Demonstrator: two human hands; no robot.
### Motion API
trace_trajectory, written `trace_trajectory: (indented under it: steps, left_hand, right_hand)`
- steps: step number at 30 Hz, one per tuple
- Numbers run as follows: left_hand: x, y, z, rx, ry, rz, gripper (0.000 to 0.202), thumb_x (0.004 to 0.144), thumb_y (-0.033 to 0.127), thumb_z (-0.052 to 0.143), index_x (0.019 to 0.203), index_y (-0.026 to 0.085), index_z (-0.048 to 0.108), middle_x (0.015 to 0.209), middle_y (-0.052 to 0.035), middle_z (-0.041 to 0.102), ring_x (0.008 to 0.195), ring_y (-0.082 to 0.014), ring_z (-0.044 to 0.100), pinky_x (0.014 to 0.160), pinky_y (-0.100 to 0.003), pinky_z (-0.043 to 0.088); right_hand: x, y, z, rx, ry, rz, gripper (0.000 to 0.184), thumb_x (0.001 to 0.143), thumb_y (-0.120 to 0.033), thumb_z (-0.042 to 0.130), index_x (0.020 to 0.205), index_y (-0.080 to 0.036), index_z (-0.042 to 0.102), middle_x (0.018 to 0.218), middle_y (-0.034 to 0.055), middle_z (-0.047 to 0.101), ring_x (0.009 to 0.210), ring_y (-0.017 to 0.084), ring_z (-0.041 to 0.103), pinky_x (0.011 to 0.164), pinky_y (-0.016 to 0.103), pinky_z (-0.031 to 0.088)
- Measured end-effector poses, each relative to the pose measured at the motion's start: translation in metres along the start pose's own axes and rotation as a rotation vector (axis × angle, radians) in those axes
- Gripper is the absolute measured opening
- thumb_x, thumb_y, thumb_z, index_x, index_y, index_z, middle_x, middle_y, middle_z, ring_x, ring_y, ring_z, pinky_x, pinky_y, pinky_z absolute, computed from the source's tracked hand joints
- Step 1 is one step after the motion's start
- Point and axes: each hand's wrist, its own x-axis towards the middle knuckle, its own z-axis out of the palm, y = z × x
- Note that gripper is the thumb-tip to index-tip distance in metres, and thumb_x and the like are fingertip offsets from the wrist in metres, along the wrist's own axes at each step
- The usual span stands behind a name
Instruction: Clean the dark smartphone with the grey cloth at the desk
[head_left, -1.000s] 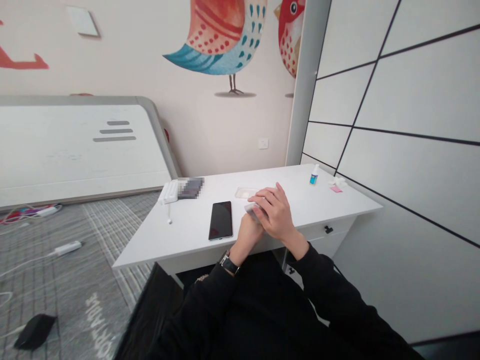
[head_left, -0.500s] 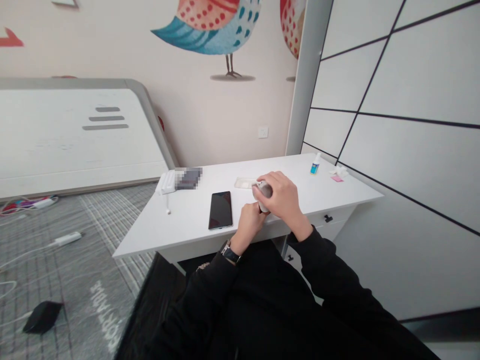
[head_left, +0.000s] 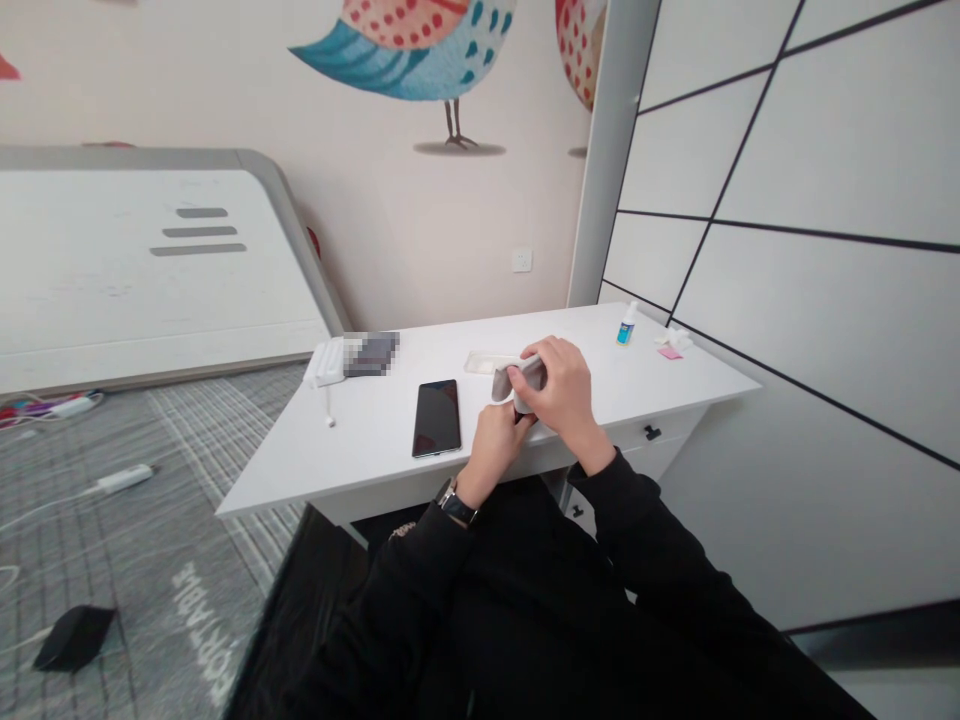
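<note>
Folded pale grey cloth (head_left: 520, 382), though its exact material is hard to tell, is pinched between both hands just above the tabletop (head_left: 360, 460), near the front of a clear plastic tray (head_left: 484, 362). The right hand (head_left: 564, 385) curls over it from above, its fingers closed on the far end, while the left hand (head_left: 491, 447), with a black wristwatch (head_left: 454, 503) at the wrist, comes up from below and grips the underside. Neither hand is open. Since a moment ago, the hands have eased apart a little, so more of the flat, creased face now shows instead of lying bunched beneath the right palm. A black smartphone (head_left: 436, 418) lies just left of the hands, untouched, and a small blue-labelled bottle (head_left: 626, 325) stands well off to the right.
</note>
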Motion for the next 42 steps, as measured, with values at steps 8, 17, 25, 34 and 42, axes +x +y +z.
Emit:
trace_trajectory:
  steps: [8, 17, 25, 34, 42]
  left_hand:
    - [0.0, 0.002, -0.001, 0.022, -0.011, -0.004, 0.017, 0.089, 0.017, 0.057, 0.085, 0.013, 0.074, 0.087, -0.0149, 0.077, 0.075, -0.0241, 0.068, 0.067, -0.029, 0.041]
    - [-0.002, 0.005, -0.002, 0.074, -0.037, -0.011, 0.017, 0.09, 0.018, 0.059, 0.084, 0.014, 0.074, 0.087, -0.0151, 0.076, 0.079, -0.0255, 0.069, 0.07, -0.031, 0.041]
    - [-0.003, 0.005, -0.001, 0.114, -0.036, -0.018, 0.031, 0.096, 0.033, 0.06, 0.077, 0.013, 0.073, 0.076, -0.0147, 0.074, 0.068, -0.0236, 0.066, 0.063, -0.03, 0.036]
    - [-0.002, 0.001, 0.0, 0.108, -0.028, -0.004, 0.023, 0.093, 0.023, 0.059, 0.077, 0.014, 0.073, 0.079, -0.015, 0.075, 0.07, -0.0239, 0.066, 0.065, -0.03, 0.037]
    - [-0.001, 0.001, 0.0, 0.12, -0.03, 0.002, 0.019, 0.093, 0.022, 0.061, 0.08, 0.013, 0.073, 0.08, -0.0145, 0.075, 0.071, -0.0238, 0.067, 0.063, -0.03, 0.036]
  right_hand:
    - [0.0, -0.005, 0.001, -0.012, -0.044, -0.183, 0.018, 0.098, -0.029, 0.046, 0.09, -0.023, 0.061, 0.091, 0.0051, 0.067, 0.094, 0.024, 0.059, 0.094, 0.042, 0.042]
    - [0.002, 0.004, 0.005, -0.148, -0.02, -0.191, 0.023, 0.097, -0.034, 0.044, 0.077, -0.025, 0.049, 0.078, 0.0061, 0.056, 0.081, 0.025, 0.051, 0.076, 0.04, 0.039]
    - [0.013, 0.005, 0.003, -0.161, -0.03, -0.218, 0.038, 0.098, -0.037, 0.044, 0.061, -0.025, 0.047, 0.062, 0.003, 0.055, 0.065, 0.02, 0.05, 0.065, 0.036, 0.036]
    - [0.001, 0.01, 0.033, -0.075, 0.18, -0.193, 0.038, 0.1, -0.042, 0.033, 0.072, -0.025, 0.052, 0.073, 0.008, 0.058, 0.076, 0.026, 0.052, 0.073, 0.042, 0.042]
    - [-0.005, 0.014, 0.034, -0.054, 0.29, -0.155, 0.031, 0.096, -0.046, 0.044, 0.073, -0.026, 0.044, 0.071, 0.004, 0.049, 0.074, 0.025, 0.048, 0.071, 0.041, 0.04]
